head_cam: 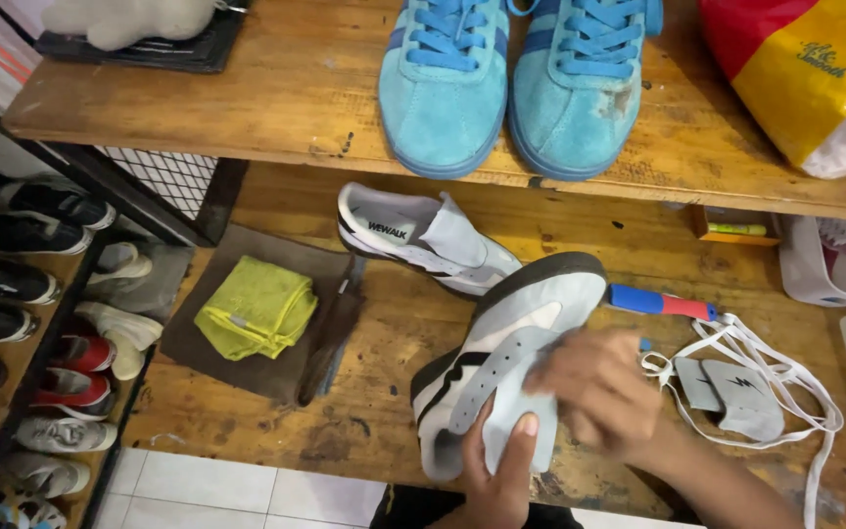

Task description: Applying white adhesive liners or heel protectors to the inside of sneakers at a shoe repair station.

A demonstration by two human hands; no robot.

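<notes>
Left hand (501,470): grasps grey sneaker (501,362) from below.
Right hand (594,387): blurred, grip unclear.
Risk: sneaker could slip, knocking white laces (766,367) beside it.

Grey sneaker (501,343) in left hand (496,470), right hand (599,392) atop.
</notes>
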